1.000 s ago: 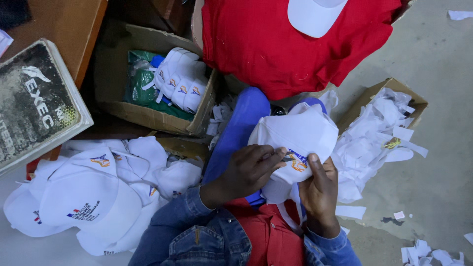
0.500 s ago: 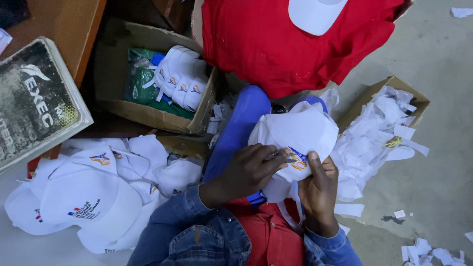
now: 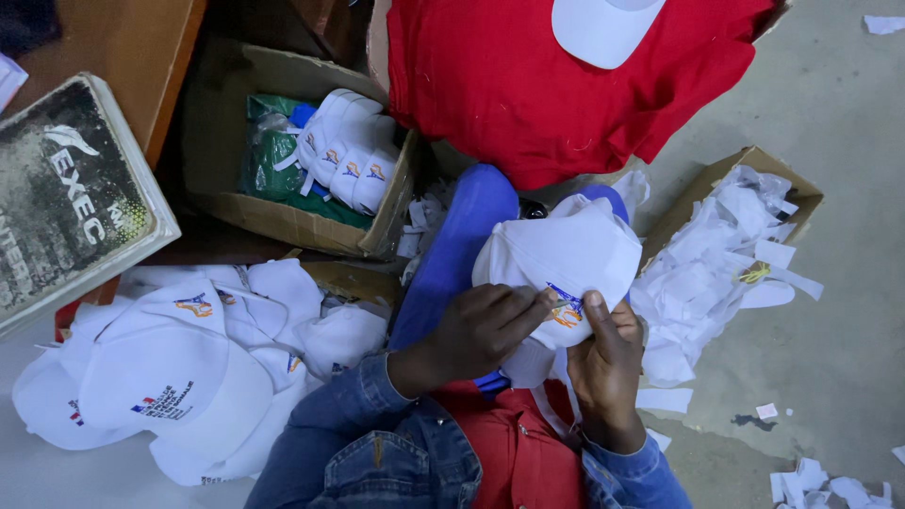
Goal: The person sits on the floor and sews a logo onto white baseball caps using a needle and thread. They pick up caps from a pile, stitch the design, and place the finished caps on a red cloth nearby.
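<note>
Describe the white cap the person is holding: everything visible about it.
The cap is white, looks like cloth, with a small blue and orange emblem on the part facing the camera. It lies crown up over the person's lap, against blue trousers. The right hand holds it from below, thumb beside the emblem; the left hand presses fingertips at the emblem's edge. A white strap hangs beneath it. Whether the fingers pinch anything cannot be told.

Even soft light, brighter right; upper left dim, shadowed; whites slightly glaring; focus mostly sharp.
</note>
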